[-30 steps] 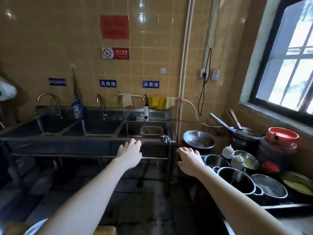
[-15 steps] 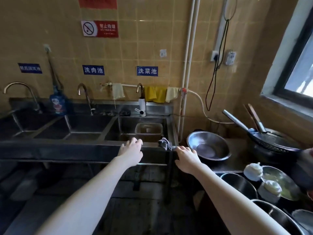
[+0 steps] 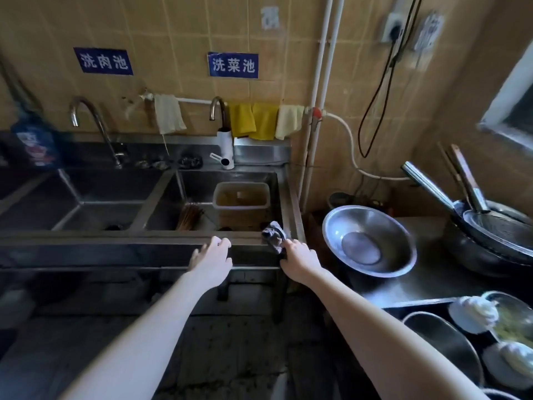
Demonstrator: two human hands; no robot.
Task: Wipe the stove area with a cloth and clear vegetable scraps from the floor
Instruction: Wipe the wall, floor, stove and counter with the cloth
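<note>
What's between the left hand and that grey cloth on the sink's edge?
Only a bare stretch of the sink's steel front rim lies between the left hand and the grey cloth, as the head view shows.

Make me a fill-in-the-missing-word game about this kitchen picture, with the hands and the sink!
The right hand touches a crumpled ___ cloth on the sink.
The left hand holds ___.
Two hanging cloths on the rail are bright ___.
The big steel bowl stands to the ___ of the sink.
Missing words: grey; nothing; yellow; right.
</note>
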